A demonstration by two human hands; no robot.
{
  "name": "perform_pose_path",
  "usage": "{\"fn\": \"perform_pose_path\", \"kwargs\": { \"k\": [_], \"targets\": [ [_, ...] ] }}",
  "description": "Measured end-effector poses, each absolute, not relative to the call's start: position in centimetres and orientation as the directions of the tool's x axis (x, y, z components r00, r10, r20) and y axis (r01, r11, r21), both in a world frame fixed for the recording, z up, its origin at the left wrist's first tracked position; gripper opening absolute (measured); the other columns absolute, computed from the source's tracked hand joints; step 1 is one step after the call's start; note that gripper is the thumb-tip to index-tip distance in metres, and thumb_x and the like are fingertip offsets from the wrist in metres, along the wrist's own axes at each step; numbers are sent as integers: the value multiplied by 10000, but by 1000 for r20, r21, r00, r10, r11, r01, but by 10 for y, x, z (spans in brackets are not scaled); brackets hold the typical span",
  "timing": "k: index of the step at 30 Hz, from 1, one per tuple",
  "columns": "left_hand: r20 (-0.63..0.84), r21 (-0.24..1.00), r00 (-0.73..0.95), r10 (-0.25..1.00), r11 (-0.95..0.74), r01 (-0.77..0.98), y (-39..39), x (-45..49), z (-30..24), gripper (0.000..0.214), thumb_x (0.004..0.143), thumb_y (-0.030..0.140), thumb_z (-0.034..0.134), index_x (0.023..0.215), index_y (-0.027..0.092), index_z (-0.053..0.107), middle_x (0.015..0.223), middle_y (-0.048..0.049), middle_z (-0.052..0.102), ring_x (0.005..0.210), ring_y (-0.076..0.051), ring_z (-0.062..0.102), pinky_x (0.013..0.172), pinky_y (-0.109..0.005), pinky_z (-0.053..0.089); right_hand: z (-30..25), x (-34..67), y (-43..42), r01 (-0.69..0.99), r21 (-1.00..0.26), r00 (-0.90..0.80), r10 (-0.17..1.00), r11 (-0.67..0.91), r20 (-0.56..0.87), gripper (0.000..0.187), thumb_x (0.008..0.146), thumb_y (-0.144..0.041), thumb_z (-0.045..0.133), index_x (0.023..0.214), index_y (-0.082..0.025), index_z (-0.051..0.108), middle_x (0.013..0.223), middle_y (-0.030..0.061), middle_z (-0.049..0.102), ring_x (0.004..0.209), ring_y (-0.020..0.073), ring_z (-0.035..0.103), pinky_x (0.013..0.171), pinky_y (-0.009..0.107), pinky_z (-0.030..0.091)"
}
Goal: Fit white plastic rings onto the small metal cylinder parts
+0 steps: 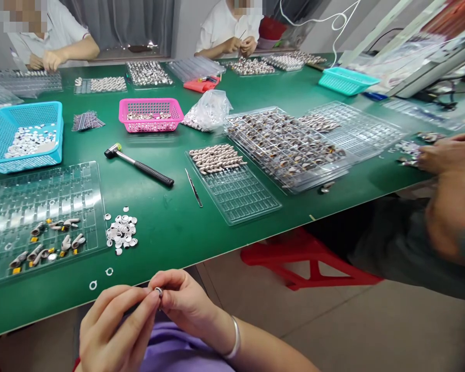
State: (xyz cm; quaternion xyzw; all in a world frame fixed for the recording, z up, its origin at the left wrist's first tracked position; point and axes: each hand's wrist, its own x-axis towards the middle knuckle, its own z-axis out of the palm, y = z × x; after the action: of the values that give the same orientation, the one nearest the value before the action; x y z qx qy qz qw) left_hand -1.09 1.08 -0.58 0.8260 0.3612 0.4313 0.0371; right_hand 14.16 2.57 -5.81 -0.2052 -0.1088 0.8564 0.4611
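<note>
Just off the table's near edge, my left hand (pixel 118 323) and my right hand (pixel 188 299) meet, fingertips pinched together. Between them is a small round grey-and-white part (pixel 158 292), mostly covered by the fingers. Two thin white rings (pixel 93 284) lie on the green table close to my left hand. Beyond them is a loose pile of small white round caps (pixel 122 231). To the left, a clear plastic tray (pixel 89 191) bears several grey stemmed parts, like earbud shells (pixel 34 253), some with yellow tabs.
A small black-handled hammer (pixel 139 165) and tweezers (pixel 194 188) lie mid-table. Nearby are a half-filled tray (pixel 244 199), stacked trays (pixel 287 150), a blue basket (pixel 42 111) and a pink basket (pixel 151 103). Co-workers sit opposite and at right; a red stool (pixel 310 261) stands below.
</note>
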Motion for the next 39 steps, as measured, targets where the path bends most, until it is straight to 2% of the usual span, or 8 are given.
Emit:
{"fn": "perform_pose_path", "kwargs": {
  "k": [15, 22, 26, 32, 39],
  "targets": [
    [664, 372, 400, 632, -743, 556, 12, -13, -7, 245, 820, -43, 657, 1030, 74, 702, 953, -83, 684, 915, -162, 602, 775, -273, 553, -59, 144, 26, -708, -449, -468, 838, -545, -279, 271, 511, -269, 966, 698, -187, 789, 690, -11, 747, 629, 73, 661, 643, 174, 520],
    [658, 420, 368, 657, -726, 544, 14, -13, -4, 236, 805, -42, 670, 997, 89, 710, 919, -69, 686, 885, -147, 623, 755, -257, 564, -57, 143, 28, -703, -461, -478, 839, -542, -258, 262, 516, -271, 963, 696, -195, 790, 704, -13, 750, 631, 76, 660, 645, 185, 526],
    [672, 377, 357, 649, -715, 590, 12, -14, -5, 184, 815, -6, 678, 956, 104, 720, 886, -62, 707, 831, -145, 657, 739, -257, 576, -55, 142, 28, -703, -455, -472, 837, -547, -276, 270, 498, -258, 968, 679, -181, 783, 711, -7, 756, 633, 78, 665, 651, 183, 532],
    [717, 254, 379, 585, -725, 640, 10, -15, -5, 215, 793, -19, 697, 973, 95, 722, 892, -74, 747, 827, -162, 691, 753, -277, 584, -54, 137, 24, -741, -333, -495, 809, -583, -315, 290, 518, -255, 965, 735, -194, 782, 724, -7, 775, 634, 73, 697, 638, 157, 540],
    [709, 237, 394, 585, -724, 648, 12, -15, -3, 174, 808, -7, 686, 951, 89, 717, 866, -85, 739, 808, -167, 667, 718, -272, 585, -54, 136, 23, -749, -330, -501, 817, -574, -284, 289, 534, -263, 962, 750, -201, 780, 737, -18, 779, 654, 55, 703, 656, 135, 534]
  ]
}}
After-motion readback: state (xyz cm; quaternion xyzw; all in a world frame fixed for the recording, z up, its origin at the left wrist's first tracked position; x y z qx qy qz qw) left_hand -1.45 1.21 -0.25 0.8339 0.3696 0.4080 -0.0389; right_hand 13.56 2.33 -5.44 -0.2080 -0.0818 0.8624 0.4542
